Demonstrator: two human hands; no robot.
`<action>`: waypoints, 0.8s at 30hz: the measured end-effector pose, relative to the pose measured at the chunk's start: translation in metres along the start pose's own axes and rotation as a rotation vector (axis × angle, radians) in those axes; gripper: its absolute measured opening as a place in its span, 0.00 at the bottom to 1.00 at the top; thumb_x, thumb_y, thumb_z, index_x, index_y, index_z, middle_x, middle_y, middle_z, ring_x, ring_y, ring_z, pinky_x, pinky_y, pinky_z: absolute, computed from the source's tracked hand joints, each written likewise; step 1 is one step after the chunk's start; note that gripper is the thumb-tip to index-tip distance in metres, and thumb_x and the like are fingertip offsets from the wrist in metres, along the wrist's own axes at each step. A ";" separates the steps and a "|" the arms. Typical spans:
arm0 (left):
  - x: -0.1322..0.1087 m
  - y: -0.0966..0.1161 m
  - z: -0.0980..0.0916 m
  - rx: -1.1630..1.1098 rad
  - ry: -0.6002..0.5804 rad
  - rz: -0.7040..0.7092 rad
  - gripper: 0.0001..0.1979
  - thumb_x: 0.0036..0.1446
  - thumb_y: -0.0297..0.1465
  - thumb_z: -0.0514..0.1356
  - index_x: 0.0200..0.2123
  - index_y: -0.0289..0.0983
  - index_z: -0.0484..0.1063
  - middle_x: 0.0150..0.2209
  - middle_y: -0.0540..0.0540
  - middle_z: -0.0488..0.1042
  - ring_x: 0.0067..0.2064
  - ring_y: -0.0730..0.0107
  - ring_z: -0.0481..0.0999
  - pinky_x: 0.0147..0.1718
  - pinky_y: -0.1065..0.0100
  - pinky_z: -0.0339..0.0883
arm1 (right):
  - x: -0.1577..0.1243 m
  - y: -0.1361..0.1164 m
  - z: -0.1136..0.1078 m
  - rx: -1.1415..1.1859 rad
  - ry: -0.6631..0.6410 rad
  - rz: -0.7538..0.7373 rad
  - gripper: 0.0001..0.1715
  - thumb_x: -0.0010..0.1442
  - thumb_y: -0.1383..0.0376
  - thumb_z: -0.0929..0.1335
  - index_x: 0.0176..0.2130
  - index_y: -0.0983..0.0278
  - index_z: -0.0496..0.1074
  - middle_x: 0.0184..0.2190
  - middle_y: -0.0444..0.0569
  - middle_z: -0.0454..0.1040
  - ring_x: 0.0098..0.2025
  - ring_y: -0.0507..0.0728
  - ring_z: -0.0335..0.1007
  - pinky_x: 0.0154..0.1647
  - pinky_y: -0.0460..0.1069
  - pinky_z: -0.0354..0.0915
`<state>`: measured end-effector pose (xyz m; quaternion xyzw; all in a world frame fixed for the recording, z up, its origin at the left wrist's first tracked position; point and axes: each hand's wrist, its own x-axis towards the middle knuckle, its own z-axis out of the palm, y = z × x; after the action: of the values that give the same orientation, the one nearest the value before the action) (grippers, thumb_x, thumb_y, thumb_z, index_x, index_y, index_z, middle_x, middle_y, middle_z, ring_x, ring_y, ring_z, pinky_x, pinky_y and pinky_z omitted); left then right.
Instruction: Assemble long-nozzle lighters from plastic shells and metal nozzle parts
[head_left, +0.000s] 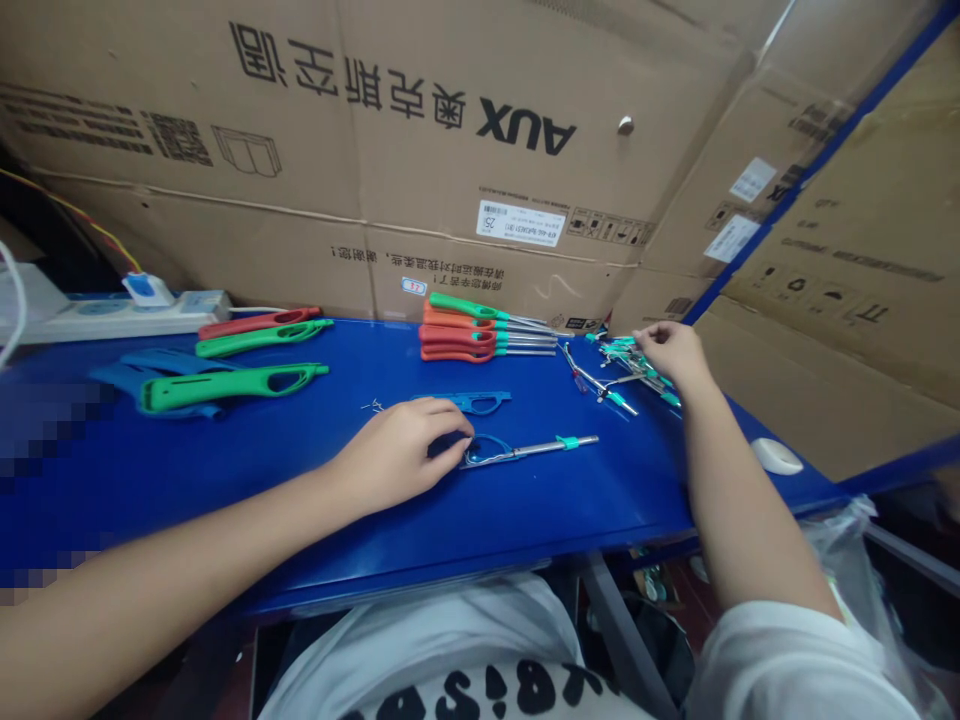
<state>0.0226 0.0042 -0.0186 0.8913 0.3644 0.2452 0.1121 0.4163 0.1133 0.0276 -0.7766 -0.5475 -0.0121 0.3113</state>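
My left hand (pixel 409 445) rests low over the blue table (pixel 360 540), thumb and fingers closed on the near end of a blue gas lighter (pixel 491 448) with thin wires and a long metal tube bearing a green clip; the hand hides part of its handle. Just behind it lies another blue lighter handle shell (pixel 480 402). At the right, my right hand (pixel 671 350) has its fingers pinched at a loose pile of metal lighter tubes (pixel 637 365) with green parts. What it pinches is too small to make out.
Assembled orange, red and green lighters (pixel 457 335) are stacked at the back. Green handle shells (pixel 232 387), blue ones and a red one lie left, near a power strip (pixel 97 315). Small screws (pixel 373 405) lie beside my left hand. Cardboard (pixel 337 150) walls the back.
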 end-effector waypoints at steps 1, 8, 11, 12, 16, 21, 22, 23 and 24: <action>0.000 0.000 -0.001 0.000 0.007 -0.004 0.12 0.67 0.33 0.55 0.44 0.40 0.78 0.46 0.47 0.80 0.49 0.62 0.78 0.49 0.63 0.70 | -0.007 -0.006 -0.001 0.045 -0.043 -0.033 0.10 0.59 0.61 0.69 0.32 0.66 0.76 0.33 0.56 0.81 0.32 0.58 0.75 0.34 0.50 0.67; 0.001 -0.001 -0.009 -0.004 -0.112 -0.087 0.11 0.63 0.38 0.61 0.45 0.43 0.78 0.46 0.48 0.80 0.47 0.60 0.79 0.43 0.64 0.71 | -0.095 -0.047 0.015 0.386 -0.572 -0.380 0.19 0.57 0.50 0.71 0.33 0.65 0.76 0.27 0.51 0.79 0.26 0.54 0.69 0.29 0.49 0.65; 0.002 0.000 -0.017 -0.030 -0.172 -0.147 0.13 0.60 0.40 0.65 0.46 0.43 0.79 0.46 0.49 0.79 0.45 0.62 0.79 0.40 0.66 0.71 | -0.115 -0.049 0.020 0.269 -0.520 -0.546 0.16 0.61 0.54 0.69 0.33 0.63 0.77 0.29 0.49 0.78 0.29 0.55 0.70 0.32 0.49 0.65; 0.003 0.000 -0.019 -0.037 -0.183 -0.156 0.13 0.59 0.40 0.65 0.46 0.43 0.79 0.46 0.49 0.79 0.44 0.63 0.79 0.40 0.67 0.71 | -0.116 -0.048 0.021 0.238 -0.516 -0.595 0.14 0.62 0.55 0.68 0.34 0.63 0.77 0.30 0.49 0.78 0.30 0.55 0.71 0.33 0.50 0.65; 0.002 0.002 -0.022 -0.026 -0.209 -0.160 0.14 0.57 0.39 0.67 0.46 0.44 0.79 0.46 0.49 0.80 0.46 0.61 0.79 0.40 0.67 0.71 | -0.109 -0.042 0.023 0.202 -0.554 -0.698 0.14 0.57 0.57 0.73 0.39 0.63 0.76 0.37 0.50 0.78 0.36 0.56 0.72 0.38 0.50 0.67; 0.001 0.002 -0.017 -0.043 -0.190 -0.151 0.15 0.55 0.36 0.69 0.46 0.43 0.79 0.46 0.49 0.81 0.45 0.61 0.80 0.41 0.66 0.71 | -0.116 -0.054 0.025 0.234 -0.592 -0.746 0.11 0.62 0.58 0.70 0.34 0.64 0.75 0.35 0.50 0.77 0.34 0.55 0.72 0.38 0.50 0.67; 0.001 0.002 -0.016 -0.049 -0.184 -0.148 0.15 0.55 0.35 0.69 0.46 0.43 0.79 0.45 0.48 0.81 0.44 0.61 0.80 0.41 0.66 0.71 | -0.121 -0.059 0.024 0.270 -0.589 -0.768 0.11 0.63 0.59 0.70 0.34 0.64 0.75 0.35 0.50 0.77 0.34 0.55 0.72 0.39 0.50 0.67; 0.001 0.002 -0.015 -0.053 -0.180 -0.145 0.14 0.55 0.35 0.69 0.46 0.42 0.79 0.45 0.48 0.81 0.43 0.61 0.80 0.41 0.65 0.71 | -0.127 -0.064 0.022 0.310 -0.597 -0.803 0.10 0.64 0.60 0.70 0.35 0.64 0.75 0.35 0.49 0.77 0.35 0.54 0.72 0.39 0.50 0.67; 0.001 0.001 -0.014 -0.057 -0.177 -0.144 0.14 0.55 0.35 0.69 0.45 0.42 0.79 0.44 0.48 0.81 0.43 0.61 0.80 0.41 0.65 0.71 | -0.133 -0.070 0.020 0.342 -0.609 -0.849 0.09 0.64 0.60 0.70 0.35 0.63 0.75 0.36 0.49 0.77 0.35 0.54 0.72 0.40 0.49 0.67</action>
<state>0.0164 0.0045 -0.0057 0.8775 0.4089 0.1673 0.1866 0.2969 0.0251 -0.0037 -0.3942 -0.8722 0.1780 0.2283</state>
